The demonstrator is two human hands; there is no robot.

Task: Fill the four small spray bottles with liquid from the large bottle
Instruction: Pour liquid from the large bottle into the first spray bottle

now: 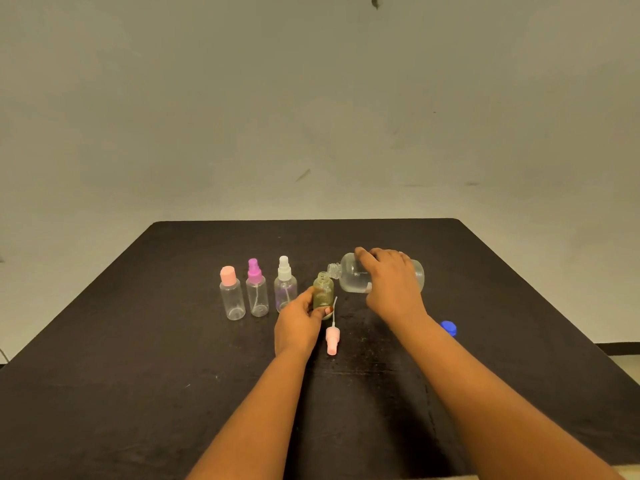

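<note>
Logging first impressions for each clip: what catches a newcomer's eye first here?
Mid-table, the right hand tips the large bottle sideways, its neck at the mouth of the open yellowish bottle held by the left hand. Three capped small bottles stand in a row to its left; a pink sprayer lies in front.

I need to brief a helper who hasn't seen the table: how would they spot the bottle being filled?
On the black table, four small bottles stand in a row. It is the rightmost, the yellowish bottle. Unlike its capped neighbours it is open.
</note>
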